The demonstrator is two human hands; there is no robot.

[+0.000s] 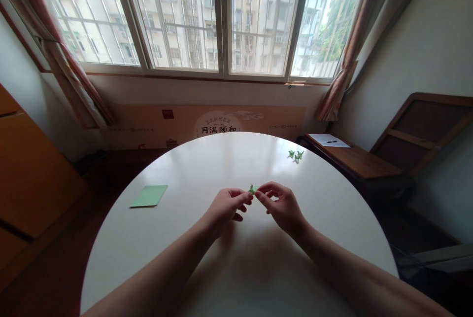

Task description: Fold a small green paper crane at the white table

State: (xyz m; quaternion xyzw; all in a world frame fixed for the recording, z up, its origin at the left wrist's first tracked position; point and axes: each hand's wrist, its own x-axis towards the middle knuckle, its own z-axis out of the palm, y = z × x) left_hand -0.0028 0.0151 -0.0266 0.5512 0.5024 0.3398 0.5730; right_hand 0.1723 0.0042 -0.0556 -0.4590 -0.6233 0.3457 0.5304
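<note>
A small folded green paper piece (252,189) is held above the middle of the white table, pinched from both sides. My left hand (229,207) grips its left side between thumb and forefinger, the other fingers curled below. On its right side, my right hand (278,203) pinches it with thumb and fingertips. The fingertips hide much of the piece, so its exact shape cannot be made out. Farther back on the right lie several small folded green paper figures (296,156), close together. A flat stack of green square paper (149,195) rests on the left of the table.
The round white table (177,267) stands before a barred window (185,21). A wooden chair (354,157) at the right bears a white sheet (328,140) with a dark pen on it. A large printed cardboard panel (258,120) leans below the window.
</note>
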